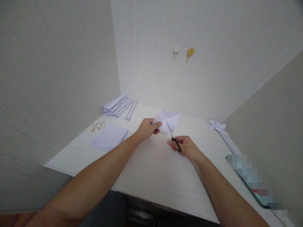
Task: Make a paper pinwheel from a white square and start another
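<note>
My left hand point(148, 128) pinches the left edge of a white paper square point(168, 120), creased along its diagonals and held just above the pale wooden table point(151, 170). My right hand point(184, 147) is closed around the black handles of a pair of scissors point(174, 141). The blades point up and away into the paper's near corner, along a crease.
A stack of white paper sheets point(110, 136) lies at the left, with small brass pins point(98, 126) beyond it. Rolled paper sticks point(119, 106) rest in the back corner. A finished white paper pinwheel point(217, 126) lies at the right. Two wall hooks point(183, 52) hang above. A blurred device point(255, 183) lies at the right edge.
</note>
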`<state>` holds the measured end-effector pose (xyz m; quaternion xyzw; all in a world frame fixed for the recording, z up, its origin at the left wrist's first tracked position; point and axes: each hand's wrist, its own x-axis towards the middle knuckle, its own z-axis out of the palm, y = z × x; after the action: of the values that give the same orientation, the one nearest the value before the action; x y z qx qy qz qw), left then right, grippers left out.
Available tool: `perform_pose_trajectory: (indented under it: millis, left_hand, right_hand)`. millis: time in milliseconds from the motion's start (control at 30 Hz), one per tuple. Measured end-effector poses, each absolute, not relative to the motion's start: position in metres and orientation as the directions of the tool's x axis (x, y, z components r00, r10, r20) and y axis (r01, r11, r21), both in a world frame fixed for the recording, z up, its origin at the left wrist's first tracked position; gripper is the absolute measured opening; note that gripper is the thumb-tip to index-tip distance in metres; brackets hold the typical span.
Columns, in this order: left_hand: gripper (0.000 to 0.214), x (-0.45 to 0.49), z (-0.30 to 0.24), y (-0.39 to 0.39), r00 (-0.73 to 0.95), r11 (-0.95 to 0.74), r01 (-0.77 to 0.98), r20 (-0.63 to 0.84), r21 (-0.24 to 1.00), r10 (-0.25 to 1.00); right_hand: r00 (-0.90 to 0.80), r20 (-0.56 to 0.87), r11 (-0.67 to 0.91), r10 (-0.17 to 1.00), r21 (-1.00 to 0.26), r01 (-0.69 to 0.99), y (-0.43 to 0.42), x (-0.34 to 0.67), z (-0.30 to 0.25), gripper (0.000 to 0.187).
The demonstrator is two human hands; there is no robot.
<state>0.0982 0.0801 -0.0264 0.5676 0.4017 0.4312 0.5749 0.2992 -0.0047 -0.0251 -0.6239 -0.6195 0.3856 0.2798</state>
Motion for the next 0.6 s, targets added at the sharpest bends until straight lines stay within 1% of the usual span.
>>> perform_pose_trajectory:
  millis: [600]
  left_hand:
    - [0.020,0.0984,-0.0291,0.0824,0.308,-0.013,-0.042,0.025,0.999,0.951]
  right_hand:
    - [-0.048,-0.126,-0.073,0.991,-0.802,0.593,-0.0042,0.2988,-0.0227,0.051]
